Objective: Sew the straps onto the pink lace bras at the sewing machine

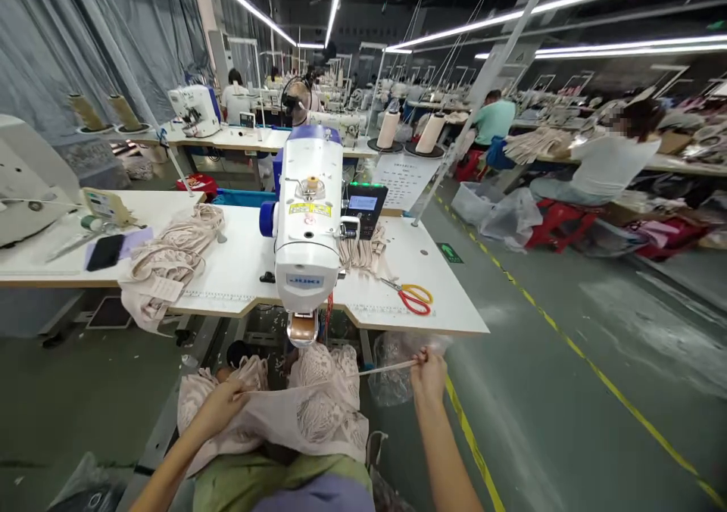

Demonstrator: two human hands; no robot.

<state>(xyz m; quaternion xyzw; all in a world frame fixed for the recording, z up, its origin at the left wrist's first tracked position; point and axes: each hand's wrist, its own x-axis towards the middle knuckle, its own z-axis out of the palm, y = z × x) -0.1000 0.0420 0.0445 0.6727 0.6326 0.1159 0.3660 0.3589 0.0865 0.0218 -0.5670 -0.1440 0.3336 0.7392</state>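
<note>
A pale beige lace garment (318, 413) lies across my lap below the table edge. My left hand (224, 404) is closed on its left side. My right hand (429, 374) pinches the end of a thin strap (386, 368) that stretches from the garment to the right. Just above stands a white sewing machine (307, 224) on the white table (448, 300), its head pointing toward me.
Red-and-yellow scissors (413, 298) lie on the table right of the machine. A heap of beige garments (170, 258) sits to the left, beside a dark phone (105, 252). A clear plastic bag (397, 379) hangs under the table. Other people sew at far tables; a yellow floor line (545, 319) runs right.
</note>
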